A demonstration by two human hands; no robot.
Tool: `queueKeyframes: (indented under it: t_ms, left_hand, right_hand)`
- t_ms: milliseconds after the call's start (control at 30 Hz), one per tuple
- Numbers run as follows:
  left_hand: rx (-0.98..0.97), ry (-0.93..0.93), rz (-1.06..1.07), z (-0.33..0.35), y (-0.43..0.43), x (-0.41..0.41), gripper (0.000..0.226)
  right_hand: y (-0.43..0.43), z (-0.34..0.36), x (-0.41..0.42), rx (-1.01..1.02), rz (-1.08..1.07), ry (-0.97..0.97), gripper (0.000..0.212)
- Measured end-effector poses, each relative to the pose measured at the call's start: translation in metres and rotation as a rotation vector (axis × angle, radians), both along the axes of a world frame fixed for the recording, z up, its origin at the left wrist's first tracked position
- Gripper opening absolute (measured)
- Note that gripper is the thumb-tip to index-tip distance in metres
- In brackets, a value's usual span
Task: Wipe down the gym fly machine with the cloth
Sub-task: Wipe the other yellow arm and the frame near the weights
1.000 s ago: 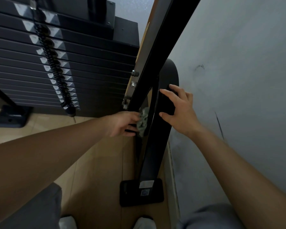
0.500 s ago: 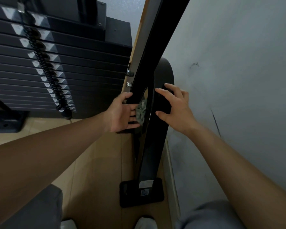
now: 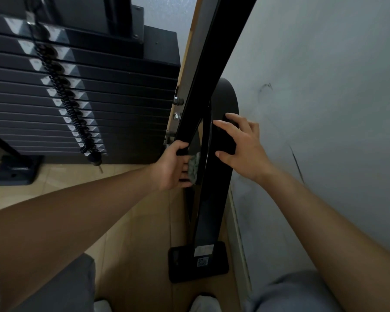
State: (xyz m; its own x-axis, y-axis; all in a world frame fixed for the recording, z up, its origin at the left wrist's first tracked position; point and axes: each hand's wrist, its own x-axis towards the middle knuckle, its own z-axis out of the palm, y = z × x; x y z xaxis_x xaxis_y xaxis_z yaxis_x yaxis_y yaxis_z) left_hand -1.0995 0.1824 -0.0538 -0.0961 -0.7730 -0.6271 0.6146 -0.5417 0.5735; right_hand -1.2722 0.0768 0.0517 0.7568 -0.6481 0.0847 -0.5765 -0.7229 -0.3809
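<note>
The black frame of the fly machine runs diagonally through the head view as a long slanted bar (image 3: 203,86), joining a curved upright post (image 3: 209,210) on a floor plate. My left hand (image 3: 173,164) holds a small grey cloth (image 3: 194,164) against the lower end of the slanted bar, thumb hooked over the bar's edge. Most of the cloth is hidden by my fingers. My right hand (image 3: 241,147) rests on the curved post, fingers spread across its front and thumb on its near side.
The black weight stack (image 3: 81,93) with a coiled selector cord (image 3: 61,86) fills the upper left. A grey scuffed wall (image 3: 324,109) stands close on the right. A black foot plate (image 3: 198,262) and a second foot (image 3: 16,170) sit on the tan tiled floor. My shoes show at the bottom edge.
My left hand has slid the cloth up the slanted bar, and the thumb now hooks over the bar's edge. My right hand has stayed on the curved post.
</note>
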Motion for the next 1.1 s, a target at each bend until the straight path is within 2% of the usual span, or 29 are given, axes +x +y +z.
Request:
queueKeyframes:
  t_ms: [200, 400, 567, 800, 967, 1100]
  left_hand:
    - [-0.142, 0.056, 0.195, 0.024, -0.017, 0.007, 0.066]
    - [-0.175, 0.055, 0.117, 0.023, -0.016, 0.005, 0.067]
    - [-0.053, -0.026, 0.039, 0.005, -0.004, -0.006, 0.064]
    - [0.168, -0.15, -0.233, -0.022, 0.019, -0.02, 0.06]
    - [0.276, -0.1, -0.325, -0.035, 0.027, -0.02, 0.05]
    - [0.265, -0.056, -0.33, -0.038, 0.023, -0.021, 0.048]
  right_hand:
    - [0.001, 0.0, -0.001, -0.019, 0.005, 0.008, 0.073]
    - [0.007, 0.001, 0.005, -0.093, -0.024, 0.011, 0.071]
    - [0.01, 0.001, 0.01, -0.161, -0.037, 0.029, 0.071]
    - [0.011, -0.011, 0.008, -0.175, -0.036, -0.015, 0.07]
    - [0.007, -0.017, 0.007, -0.172, -0.03, -0.035, 0.07]
    - [0.005, -0.019, 0.008, -0.17, -0.03, -0.052, 0.07]
